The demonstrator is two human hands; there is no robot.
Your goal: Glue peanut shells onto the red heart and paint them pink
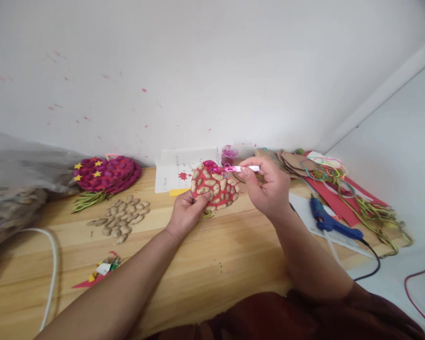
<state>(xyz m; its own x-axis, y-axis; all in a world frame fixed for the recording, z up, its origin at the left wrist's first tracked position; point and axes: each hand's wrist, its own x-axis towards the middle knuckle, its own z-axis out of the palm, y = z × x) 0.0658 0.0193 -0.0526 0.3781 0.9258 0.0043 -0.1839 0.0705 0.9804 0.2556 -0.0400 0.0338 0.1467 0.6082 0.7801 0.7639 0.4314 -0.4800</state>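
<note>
My left hand [188, 210] grips the lower left edge of a red disc [217, 200] studded with unshelled peanuts, its thumb on the front. Between the fingers of my right hand [269, 186] is a paintbrush [246, 168] with a white handle, smeared with magenta paint. The brush end touches the disc's upper part, where a few peanuts are magenta and the others are bare. Just behind stands a clear cup [229, 155] of magenta paint. Green cord shows under the disc.
Loose peanuts [123, 217] and finished-looking purple peanut discs [108, 172] with yellow stars lie left. A blue glue gun [331, 222], cardboard discs [297, 165], red sheets and green cord [370, 215] lie right. Paper scraps [102, 269] lie front left, near a white cable [53, 264].
</note>
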